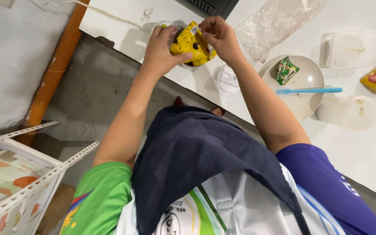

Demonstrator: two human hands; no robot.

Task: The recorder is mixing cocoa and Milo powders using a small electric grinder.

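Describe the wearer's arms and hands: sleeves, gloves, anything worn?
Both hands bare: left hand, right hand. No gloves, rings or watch visible. Forearms uncovered. Short sleeves differ: left sleeve bright green with a coloured print, right sleeve blue-purple.

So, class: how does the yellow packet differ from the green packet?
The yellow packet is held in both hands, left hand and right hand, above a clear cup; the green packet lies untouched in a beige bowl. The yellow packet looks larger than the green one. Both are small crinkled sachets.
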